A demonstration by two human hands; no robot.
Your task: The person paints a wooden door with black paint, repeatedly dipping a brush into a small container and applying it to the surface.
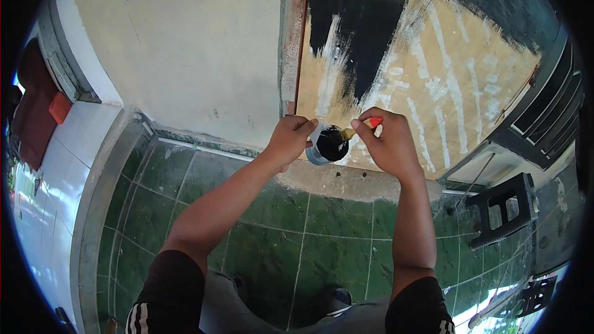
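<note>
The closed left hand (289, 141) holds the cup (314, 156) still, so the right hand (391, 143), pinched shut on the brush (374, 122), can reach the paint (328, 141).

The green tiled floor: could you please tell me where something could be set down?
Bare tiles lie between the forearms, from the concrete ledge to the shoes, and left of the left forearm, below the white pipe. Crowded: by the black stool, and where the left hand holds the cup, the right hand the brush.
</note>
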